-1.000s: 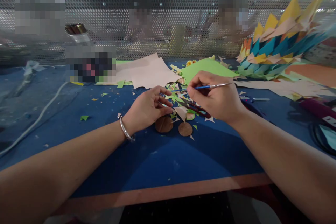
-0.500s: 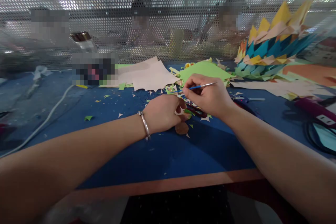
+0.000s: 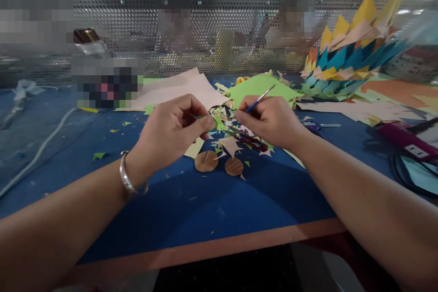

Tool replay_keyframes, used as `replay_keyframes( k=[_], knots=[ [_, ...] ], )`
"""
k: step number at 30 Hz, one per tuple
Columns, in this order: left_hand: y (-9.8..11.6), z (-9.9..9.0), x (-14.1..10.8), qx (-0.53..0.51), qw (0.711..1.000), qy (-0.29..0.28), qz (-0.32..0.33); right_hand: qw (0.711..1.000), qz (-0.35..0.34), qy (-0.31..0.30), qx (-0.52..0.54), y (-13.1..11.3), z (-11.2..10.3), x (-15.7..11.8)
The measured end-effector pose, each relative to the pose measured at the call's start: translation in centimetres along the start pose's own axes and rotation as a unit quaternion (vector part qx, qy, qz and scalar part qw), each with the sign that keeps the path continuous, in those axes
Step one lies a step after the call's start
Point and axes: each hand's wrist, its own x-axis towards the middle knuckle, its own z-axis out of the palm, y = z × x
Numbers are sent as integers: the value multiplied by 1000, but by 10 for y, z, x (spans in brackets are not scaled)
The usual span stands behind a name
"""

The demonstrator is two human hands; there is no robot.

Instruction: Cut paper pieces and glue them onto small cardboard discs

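Observation:
My right hand (image 3: pixel 272 121) is closed around a thin blue-handled paintbrush (image 3: pixel 257 101), its silver ferrule and dark tip slanting up and right. My left hand (image 3: pixel 174 130), with a silver bangle at the wrist, is pinched to its left. Something small and green shows by the left thumb, but I cannot make out what the fingers hold. Between and below the hands, two round brown discs with a wood or cardboard look, a larger one (image 3: pixel 205 162) and a smaller one (image 3: pixel 234 166), lie flat on the blue table. Dark red-handled scissors (image 3: pixel 251 140) rest among paper scraps (image 3: pixel 230 145).
Pale pink sheets (image 3: pixel 178 89) and a green sheet (image 3: pixel 262 89) lie behind the hands. A layered folded-paper model (image 3: pixel 352 54) stands at the back right. At right are a purple power strip (image 3: pixel 407 139) and blue-handled scissors (image 3: pixel 318 127). A white cable (image 3: pixel 41 146) crosses the left; people sit behind a perforated screen (image 3: pixel 219 18).
My left hand has lifted and drawn back left from the scraps, uncovering the larger disc and the red-handled scissors. The paintbrush in my right hand now tilts more steeply upward.

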Motion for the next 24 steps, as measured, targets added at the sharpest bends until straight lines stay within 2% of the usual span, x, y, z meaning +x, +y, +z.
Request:
replay_keyframes(
  k=[2, 4, 9, 11, 16, 20, 24],
  knots=[
    [-7, 1, 4, -41, 998, 5, -49, 1000, 2, 9, -27, -4, -5, -1],
    [-12, 4, 8, -78, 994, 10, -73, 998, 16, -14, -54, -6, -8, -1],
    [-15, 10, 11, -161, 983, 12, -82, 975, 69, -171, -127, -3, 4, 2],
    [-15, 10, 10, -190, 977, 14, -95, 965, 65, -202, -153, 0, 11, 4],
    [-11, 11, 9, -227, 966, 7, -127, 946, 91, -231, -210, 1, 18, 7],
    [-9, 12, 8, -253, 955, -11, -157, 938, 77, -238, -239, 0, 17, 7],
    [-10, 13, 8, -255, 955, -5, -151, 930, 81, -234, -271, -2, 17, 7]
  ],
)
